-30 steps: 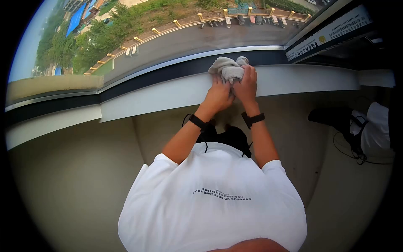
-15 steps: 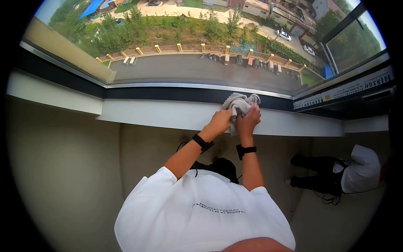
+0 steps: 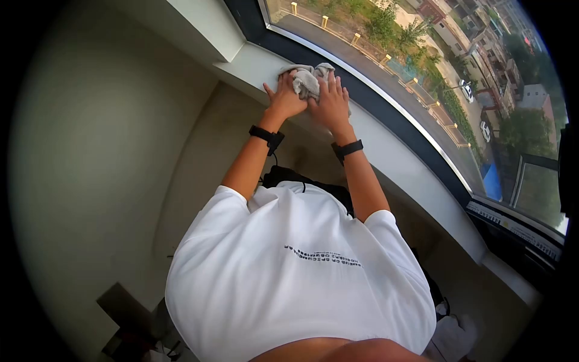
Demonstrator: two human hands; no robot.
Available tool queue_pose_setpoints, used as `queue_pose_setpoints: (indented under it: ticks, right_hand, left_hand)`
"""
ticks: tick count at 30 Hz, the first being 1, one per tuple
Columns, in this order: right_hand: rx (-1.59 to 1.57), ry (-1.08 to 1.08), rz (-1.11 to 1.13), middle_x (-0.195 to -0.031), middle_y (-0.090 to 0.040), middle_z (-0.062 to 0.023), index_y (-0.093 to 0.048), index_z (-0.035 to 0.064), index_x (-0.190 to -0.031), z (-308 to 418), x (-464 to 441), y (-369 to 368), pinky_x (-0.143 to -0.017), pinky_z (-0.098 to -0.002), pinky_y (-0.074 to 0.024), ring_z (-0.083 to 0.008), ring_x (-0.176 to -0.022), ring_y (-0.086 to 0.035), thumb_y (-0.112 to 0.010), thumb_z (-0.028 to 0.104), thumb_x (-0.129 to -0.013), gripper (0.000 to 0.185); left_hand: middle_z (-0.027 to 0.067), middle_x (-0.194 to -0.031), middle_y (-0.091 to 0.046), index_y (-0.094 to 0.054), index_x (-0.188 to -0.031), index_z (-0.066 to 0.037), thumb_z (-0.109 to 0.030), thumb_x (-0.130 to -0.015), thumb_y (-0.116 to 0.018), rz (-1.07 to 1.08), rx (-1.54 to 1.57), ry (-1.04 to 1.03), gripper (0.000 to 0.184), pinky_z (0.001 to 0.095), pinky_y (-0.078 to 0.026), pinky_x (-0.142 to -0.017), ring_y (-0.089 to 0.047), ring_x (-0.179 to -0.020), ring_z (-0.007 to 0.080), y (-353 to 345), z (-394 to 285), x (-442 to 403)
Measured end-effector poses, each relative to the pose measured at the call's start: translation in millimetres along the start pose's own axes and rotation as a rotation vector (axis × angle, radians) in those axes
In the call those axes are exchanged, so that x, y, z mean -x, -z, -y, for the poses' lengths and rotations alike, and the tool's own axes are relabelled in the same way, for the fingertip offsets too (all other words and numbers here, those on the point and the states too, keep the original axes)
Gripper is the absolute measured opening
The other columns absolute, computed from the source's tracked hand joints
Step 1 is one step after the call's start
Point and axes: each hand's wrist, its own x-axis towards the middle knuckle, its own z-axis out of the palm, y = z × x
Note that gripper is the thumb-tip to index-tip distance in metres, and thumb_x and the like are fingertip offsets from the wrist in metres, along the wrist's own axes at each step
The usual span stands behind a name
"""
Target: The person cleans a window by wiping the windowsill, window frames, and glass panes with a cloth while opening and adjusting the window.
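A crumpled light grey cloth [image 3: 306, 83] lies bunched on the white windowsill [image 3: 401, 163], close to the dark window frame [image 3: 386, 114]. My left hand [image 3: 286, 100] grips the cloth from the left, with one finger sticking out to the side and the other fingertips partly hidden in the folds. On the right edge of the cloth, my right hand [image 3: 331, 104] presses down with its fingers stretched forward over it. The two hands are side by side, nearly touching. Each wrist wears a black band.
Beyond the window glass [image 3: 422, 78] are a fence, trees, cars and buildings far below. A wall corner [image 3: 202, 27] juts out left of the sill. At the lower right, part of another person's white clothing [image 3: 452, 338] shows.
My hands and the cloth have moved left along the sill, near its left end. My view has turned, so the sill now slants down to the right. The right fingers are more stretched out.
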Motion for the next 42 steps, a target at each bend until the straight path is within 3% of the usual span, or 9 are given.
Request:
queue_pose_setpoints:
  ticks: [9,14,18,22,25,28,31,35,42]
  right_hand:
    - [0.099,0.092,0.112,-0.162,-0.035,-0.0209,-0.048,0.012,-0.149,38.3,-61.3,-25.5,-0.105,-0.0655,-0.0358,-0.0393,-0.139,-0.044,-0.071,0.055,-0.085,0.081]
    - [0.151,0.052,0.12,-0.156,-0.044,-0.0155,-0.038,0.0163,-0.156,28.2,-28.7,0.2,-0.093,-0.0531,-0.0405,-0.0319,-0.127,-0.05,-0.082,0.043,-0.079,0.092]
    - [0.086,0.068,0.149,-0.154,-0.045,-0.0186,-0.039,0.01,-0.154,19.2,-18.3,13.3,-0.097,-0.0596,-0.0447,-0.0378,-0.126,-0.053,-0.078,0.037,-0.082,0.086]
    - [-0.026,0.092,0.152,-0.153,-0.044,-0.0236,-0.04,0.003,-0.151,12.9,-25.2,-17.2,-0.096,-0.05,-0.0477,-0.0388,-0.119,-0.056,-0.08,0.027,-0.077,0.088]
    - [-0.061,0.146,0.274,-0.152,-0.044,-0.0281,-0.041,-0.0001,-0.149,1.3,-40.4,-22.9,-0.103,-0.0481,-0.048,-0.044,-0.123,-0.055,-0.079,0.021,-0.074,0.087]
    - [-0.807,0.378,0.553,-0.151,-0.045,-0.0269,-0.039,-0.0019,-0.15,12.0,-84.7,6.9,-0.113,-0.047,-0.0409,-0.0441,-0.14,-0.044,-0.078,0.023,-0.081,0.083]
    - [-1.195,0.071,0.58,-0.148,-0.047,-0.0257,-0.04,-0.0016,-0.15,42.4,-93.6,23.4,-0.115,-0.0451,-0.0389,-0.0391,-0.14,-0.044,-0.077,0.03,-0.087,0.079]
    - [-1.118,0.11,0.258,-0.141,-0.052,-0.0283,-0.046,-0.0014,-0.145,117.8,-138.5,48.4,-0.108,-0.0432,-0.0442,-0.0364,-0.132,-0.053,-0.074,0.038,-0.092,0.072]
    - [-1.024,0.499,-0.438,-0.119,-0.067,-0.0187,-0.065,0.0022,-0.123,201.4,-223.2,179.6,-0.089,-0.0417,-0.0537,-0.0376,-0.104,-0.068,-0.076,0.017,-0.085,0.043]
  left_hand:
    - [0.0184,-0.169,-0.021,-0.022,-0.161,-0.009,-0.018,-0.078,-0.064,-0.255,-0.038,-0.201,0.094,0.0702,-0.015,-0.12,-0.018,-0.157,0.0367,28.1,70.2,-83.1]
    - [0.0201,-0.152,-0.042,-0.04,-0.139,-0.006,-0.034,-0.085,-0.068,-0.345,0.116,-0.014,0.067,0.0706,-0.021,-0.118,-0.036,-0.147,0.0393,35.2,33.9,-104.4]
    - [0.0183,-0.142,-0.05,-0.044,-0.132,-0.008,-0.03,-0.081,-0.073,-0.434,0.1,-0.109,0.062,0.0719,-0.028,-0.113,-0.044,-0.139,0.041,27.6,30.1,-101.6]
    - [0.0238,-0.12,-0.067,-0.055,-0.125,-0.011,-0.011,-0.076,-0.067,-0.203,0.549,-0.031,0.051,0.0489,-0.051,-0.093,-0.06,-0.114,0.0483,18.5,13.7,-51.5]
    - [0.011,-0.116,-0.07,-0.057,-0.124,-0.005,-0.011,-0.082,-0.065,-0.096,0.947,0.161,0.043,0.0368,-0.052,-0.093,-0.066,-0.109,0.0285,22.8,23.0,-30.8]
    - [0.0091,-0.123,-0.066,-0.057,-0.133,-0.007,-0.014,-0.091,-0.057,0.045,1.411,0.184,0.043,0.035,-0.049,-0.101,-0.063,-0.115,0.0219,34.2,76.0,-27.2]
    - [0.0085,-0.132,-0.063,-0.056,-0.136,-0.007,-0.02,-0.095,-0.054,-0.085,1.658,0.116,0.043,0.0373,-0.048,-0.105,-0.06,-0.122,0.022,57.4,74.2,-11.1]
    - [0.0078,-0.144,-0.055,-0.046,-0.148,-0.007,-0.026,-0.097,-0.054,-0.141,1.695,-0.036,0.055,0.0433,-0.039,-0.115,-0.051,-0.135,0.0234,128.2,20.3,8.2]
    - [0.0152,-0.146,-0.05,-0.022,-0.16,-0.001,-0.036,-0.099,-0.06,-0.46,1.018,-0.676,0.08,0.0393,-0.029,-0.119,-0.046,-0.137,0.0246,288.6,-75.6,23.5]
